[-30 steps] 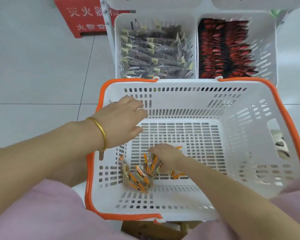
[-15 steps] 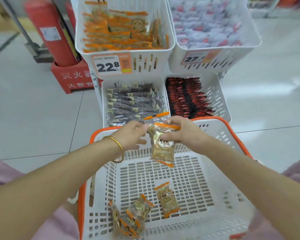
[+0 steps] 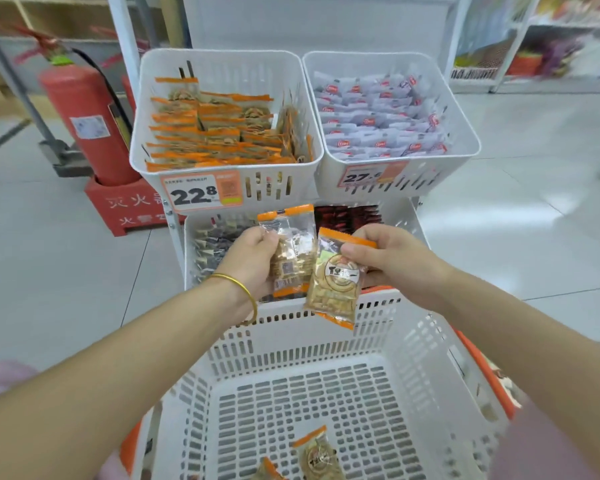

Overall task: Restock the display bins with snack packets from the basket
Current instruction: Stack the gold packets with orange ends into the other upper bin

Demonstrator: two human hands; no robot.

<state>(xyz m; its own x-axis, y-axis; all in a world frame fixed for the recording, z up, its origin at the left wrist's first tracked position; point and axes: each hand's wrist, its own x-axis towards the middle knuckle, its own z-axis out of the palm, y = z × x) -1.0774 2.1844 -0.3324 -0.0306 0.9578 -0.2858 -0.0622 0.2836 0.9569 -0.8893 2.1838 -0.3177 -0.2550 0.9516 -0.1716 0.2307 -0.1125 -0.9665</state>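
Carrying step: the left hand point(image 3: 253, 263) grips one packet point(image 3: 293, 252) and the right hand point(image 3: 394, 259) pinches a second packet point(image 3: 335, 287), both above the basket point(image 3: 291, 344). Next, probably, lift them into the upper left bin point(image 3: 274, 187) with matching stock.

Two clear, orange-edged snack packets above the far wall of the white, orange-rimmed basket point(image 3: 291, 344). The left packet point(image 3: 290, 252), upright with its back label showing, is in the left hand point(image 3: 253, 258). The right packet point(image 3: 333, 282), tilted with its round logo showing, is in the right hand point(image 3: 392, 258). Loose packets point(image 3: 317, 457) lie on the basket floor. The upper-left bin point(image 3: 222, 67) holds stacked packets point(image 3: 215, 140) of the same kind.
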